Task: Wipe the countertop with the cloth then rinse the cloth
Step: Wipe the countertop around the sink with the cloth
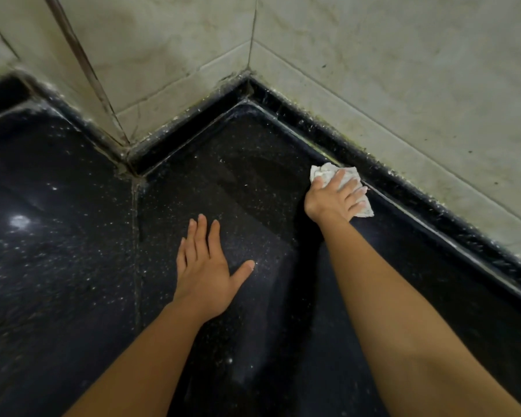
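The countertop point(73, 236) is black speckled stone that fills most of the view. A crumpled white cloth point(324, 173) lies on it at the right, close to the raised black back edge. My right hand point(334, 197) presses down on the cloth with fingers spread over it. My left hand point(206, 269) rests flat on the stone nearer to me, fingers apart and holding nothing. A duller, wiped-looking patch shows on the stone between the cloth and the corner.
Pale tiled walls point(403, 85) meet in a corner behind the counter. A tiled column point(124, 70) juts into the counter at the left, with a seam point(136, 236) in the stone running from it. A bright light reflection point(18, 221) shows far left.
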`<act>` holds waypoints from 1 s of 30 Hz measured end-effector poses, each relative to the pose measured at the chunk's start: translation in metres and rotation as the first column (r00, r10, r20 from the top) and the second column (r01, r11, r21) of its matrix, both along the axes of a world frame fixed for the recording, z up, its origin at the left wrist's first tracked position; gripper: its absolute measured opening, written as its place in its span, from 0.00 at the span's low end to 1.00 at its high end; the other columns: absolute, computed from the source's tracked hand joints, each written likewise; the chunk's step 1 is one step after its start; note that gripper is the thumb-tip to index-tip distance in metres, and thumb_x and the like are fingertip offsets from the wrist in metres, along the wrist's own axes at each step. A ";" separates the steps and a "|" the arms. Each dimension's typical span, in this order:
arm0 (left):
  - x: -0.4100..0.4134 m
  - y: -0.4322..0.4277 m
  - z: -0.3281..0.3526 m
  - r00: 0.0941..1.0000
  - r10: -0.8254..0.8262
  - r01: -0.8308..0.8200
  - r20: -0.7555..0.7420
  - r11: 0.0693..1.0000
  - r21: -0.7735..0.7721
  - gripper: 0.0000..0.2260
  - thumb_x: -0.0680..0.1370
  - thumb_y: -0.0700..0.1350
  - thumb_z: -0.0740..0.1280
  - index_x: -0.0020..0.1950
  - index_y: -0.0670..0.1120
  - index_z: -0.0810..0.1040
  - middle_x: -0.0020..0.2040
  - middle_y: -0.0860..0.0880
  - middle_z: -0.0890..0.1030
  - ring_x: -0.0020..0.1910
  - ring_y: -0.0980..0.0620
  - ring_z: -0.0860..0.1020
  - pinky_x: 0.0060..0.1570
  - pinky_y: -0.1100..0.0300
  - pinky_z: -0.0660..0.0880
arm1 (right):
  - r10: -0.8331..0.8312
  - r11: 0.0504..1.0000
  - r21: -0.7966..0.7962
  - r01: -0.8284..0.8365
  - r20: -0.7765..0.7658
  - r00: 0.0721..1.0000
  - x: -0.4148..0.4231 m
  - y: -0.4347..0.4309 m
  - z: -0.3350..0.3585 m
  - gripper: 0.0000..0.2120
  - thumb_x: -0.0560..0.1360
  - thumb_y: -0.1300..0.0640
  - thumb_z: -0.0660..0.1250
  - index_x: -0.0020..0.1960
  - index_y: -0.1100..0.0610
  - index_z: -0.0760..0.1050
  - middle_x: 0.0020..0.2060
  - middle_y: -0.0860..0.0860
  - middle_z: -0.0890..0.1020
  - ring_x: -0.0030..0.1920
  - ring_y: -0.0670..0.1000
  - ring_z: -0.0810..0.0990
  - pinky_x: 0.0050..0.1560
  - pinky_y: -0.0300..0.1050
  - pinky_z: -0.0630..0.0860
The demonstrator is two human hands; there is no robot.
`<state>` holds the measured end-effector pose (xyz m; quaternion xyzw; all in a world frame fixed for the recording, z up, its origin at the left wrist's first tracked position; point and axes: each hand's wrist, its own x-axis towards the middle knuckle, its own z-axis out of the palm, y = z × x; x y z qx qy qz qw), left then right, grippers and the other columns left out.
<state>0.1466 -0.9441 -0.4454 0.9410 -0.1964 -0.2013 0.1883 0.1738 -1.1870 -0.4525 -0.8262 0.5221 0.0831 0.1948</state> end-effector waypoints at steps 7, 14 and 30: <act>0.000 -0.002 -0.002 1.000 0.001 -0.003 0.027 0.999 0.049 0.42 0.75 0.69 0.50 0.76 0.46 0.33 0.75 0.46 0.30 0.73 0.50 0.29 0.68 0.55 0.30 | 0.145 0.989 0.026 -0.145 0.024 0.989 0.070 0.034 0.000 0.31 0.83 0.43 0.41 0.78 0.56 0.35 0.77 0.60 0.36 0.75 0.61 0.32 0.73 0.59 0.31; 0.000 -0.001 -0.001 0.999 -0.038 0.034 0.028 0.990 0.137 0.42 0.73 0.71 0.42 0.72 0.45 0.26 0.73 0.46 0.25 0.71 0.49 0.25 0.67 0.54 0.28 | 0.492 0.871 -0.015 -0.492 0.025 0.870 0.121 0.039 0.000 0.30 0.83 0.44 0.41 0.79 0.55 0.36 0.77 0.57 0.37 0.76 0.60 0.33 0.73 0.56 0.32; 0.003 -0.001 -0.002 0.997 -0.066 0.069 -0.028 0.984 0.161 0.42 0.75 0.70 0.45 0.73 0.45 0.27 0.72 0.47 0.25 0.71 0.49 0.25 0.66 0.54 0.28 | 0.822 0.570 -0.018 -0.821 0.016 0.570 0.115 0.035 0.005 0.28 0.82 0.41 0.43 0.79 0.46 0.41 0.78 0.50 0.40 0.77 0.52 0.34 0.74 0.52 0.34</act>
